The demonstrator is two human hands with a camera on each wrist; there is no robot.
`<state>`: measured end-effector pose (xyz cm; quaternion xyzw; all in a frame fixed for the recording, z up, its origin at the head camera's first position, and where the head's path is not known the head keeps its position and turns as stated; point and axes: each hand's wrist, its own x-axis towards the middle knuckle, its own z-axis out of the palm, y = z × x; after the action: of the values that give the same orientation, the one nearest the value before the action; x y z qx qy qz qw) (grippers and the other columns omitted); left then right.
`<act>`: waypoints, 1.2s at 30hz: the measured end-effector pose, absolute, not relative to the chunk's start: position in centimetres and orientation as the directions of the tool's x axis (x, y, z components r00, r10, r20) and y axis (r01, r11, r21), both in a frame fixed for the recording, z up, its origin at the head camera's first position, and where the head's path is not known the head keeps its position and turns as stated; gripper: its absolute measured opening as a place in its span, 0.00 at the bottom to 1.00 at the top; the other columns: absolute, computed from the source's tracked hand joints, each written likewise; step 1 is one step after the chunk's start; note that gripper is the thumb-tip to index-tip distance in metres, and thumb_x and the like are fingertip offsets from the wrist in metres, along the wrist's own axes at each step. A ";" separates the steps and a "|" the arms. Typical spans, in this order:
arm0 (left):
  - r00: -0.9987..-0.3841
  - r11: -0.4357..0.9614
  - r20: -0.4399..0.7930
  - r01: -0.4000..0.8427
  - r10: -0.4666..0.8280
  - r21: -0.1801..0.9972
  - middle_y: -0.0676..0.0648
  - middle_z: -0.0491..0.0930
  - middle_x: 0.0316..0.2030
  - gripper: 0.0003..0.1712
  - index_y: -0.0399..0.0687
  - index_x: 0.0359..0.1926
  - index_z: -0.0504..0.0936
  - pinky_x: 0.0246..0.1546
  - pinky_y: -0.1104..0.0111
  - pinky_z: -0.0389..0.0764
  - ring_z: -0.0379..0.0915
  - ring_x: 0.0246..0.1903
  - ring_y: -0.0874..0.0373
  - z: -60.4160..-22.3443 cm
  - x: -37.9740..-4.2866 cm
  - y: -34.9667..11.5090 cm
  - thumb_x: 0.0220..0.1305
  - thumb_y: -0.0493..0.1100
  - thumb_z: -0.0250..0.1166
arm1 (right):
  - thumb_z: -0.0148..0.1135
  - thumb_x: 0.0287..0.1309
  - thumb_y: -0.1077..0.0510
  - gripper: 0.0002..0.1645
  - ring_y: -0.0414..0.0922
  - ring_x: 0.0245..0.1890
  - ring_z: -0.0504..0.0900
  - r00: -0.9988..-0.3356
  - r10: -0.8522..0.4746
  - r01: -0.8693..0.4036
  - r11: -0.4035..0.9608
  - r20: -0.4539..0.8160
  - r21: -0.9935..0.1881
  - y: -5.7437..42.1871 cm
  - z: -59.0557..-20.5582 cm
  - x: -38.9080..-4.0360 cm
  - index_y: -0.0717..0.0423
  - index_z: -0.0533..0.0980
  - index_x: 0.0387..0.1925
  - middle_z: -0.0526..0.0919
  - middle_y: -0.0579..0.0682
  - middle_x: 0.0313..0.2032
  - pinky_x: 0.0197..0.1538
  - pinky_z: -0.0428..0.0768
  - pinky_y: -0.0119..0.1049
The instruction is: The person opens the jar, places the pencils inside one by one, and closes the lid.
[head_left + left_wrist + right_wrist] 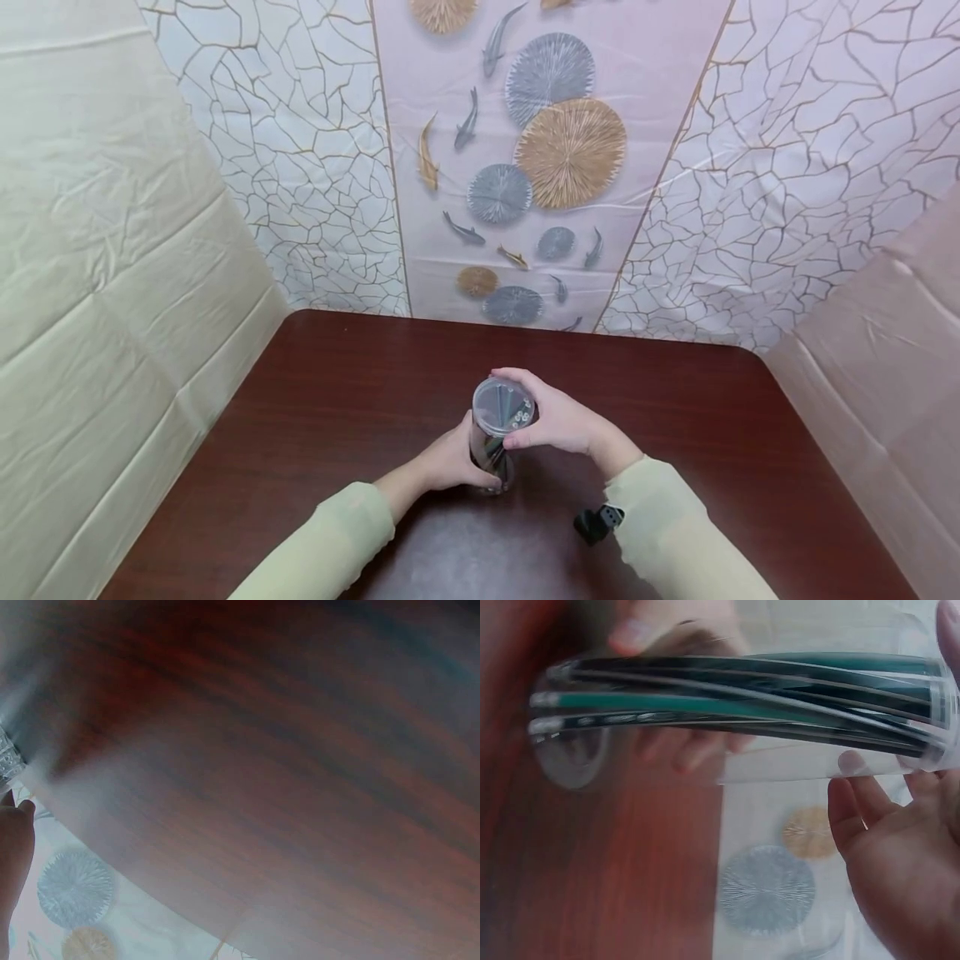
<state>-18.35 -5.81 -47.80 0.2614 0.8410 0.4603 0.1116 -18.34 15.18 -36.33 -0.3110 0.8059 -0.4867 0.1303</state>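
Note:
A clear cylindrical jar (489,454) with a transparent lid (495,404) stands upright over the table in the head view. Long, slim dark and green pencils (705,705) show through its wall in the right wrist view. Low on the jar's side, my left hand (452,458) grips it, thumb toward the front. My right hand (566,421) holds the rim of the lid, thumb in front and fingers behind. Only the jar's end (7,759) and part of a hand (13,859) enter the left wrist view, at its left edge.
The dark reddish-brown table (360,392) reaches back to a patterned cloth backdrop (502,267). Pale cloth walls (135,275) rise on both sides. A small black device (597,523) is worn at the right sleeve cuff.

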 end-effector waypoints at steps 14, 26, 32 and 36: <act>-0.828 0.445 0.064 0.362 0.557 0.819 0.50 0.69 0.56 0.62 0.49 0.66 0.52 0.53 0.66 0.68 0.68 0.51 0.60 -47.6 -18.4 -5.9 0.31 0.54 0.80 | 0.75 0.43 0.53 0.51 0.44 0.58 0.66 -0.790 -0.602 -0.379 0.330 0.116 -0.865 15.5 -37.6 -18.1 0.43 0.58 0.67 0.66 0.44 0.61 0.58 0.65 0.46; -0.850 0.343 0.156 0.362 0.504 0.867 0.45 0.71 0.54 0.61 0.46 0.65 0.52 0.53 0.61 0.68 0.68 0.52 0.56 -46.5 -17.8 -5.9 0.33 0.49 0.80 | 0.74 0.45 0.50 0.51 0.45 0.55 0.68 -0.829 -0.541 -0.407 0.407 0.143 -0.818 14.6 -37.9 -17.2 0.43 0.54 0.67 0.63 0.49 0.60 0.55 0.69 0.43; -0.883 0.322 0.201 0.354 0.424 0.878 0.47 0.73 0.53 0.60 0.50 0.66 0.54 0.52 0.59 0.69 0.70 0.51 0.56 -44.4 -17.5 -4.8 0.34 0.51 0.79 | 0.74 0.45 0.53 0.50 0.47 0.57 0.67 -0.832 -0.527 -0.419 0.391 0.174 -0.819 15.0 -38.0 -17.2 0.46 0.56 0.67 0.64 0.51 0.60 0.58 0.66 0.48; -0.895 0.350 0.174 0.331 0.411 0.876 0.49 0.75 0.51 0.57 0.50 0.65 0.57 0.50 0.60 0.71 0.71 0.49 0.57 -44.1 -17.6 -4.7 0.34 0.51 0.79 | 0.73 0.46 0.53 0.51 0.47 0.58 0.67 -0.831 -0.534 -0.401 0.383 0.155 -0.832 15.1 -37.9 -17.2 0.46 0.55 0.68 0.65 0.51 0.62 0.59 0.64 0.49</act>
<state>-17.58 -4.68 -44.15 0.2261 0.8208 0.5232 0.0380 -17.22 15.06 -37.94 -0.2820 0.8287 -0.4785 0.0694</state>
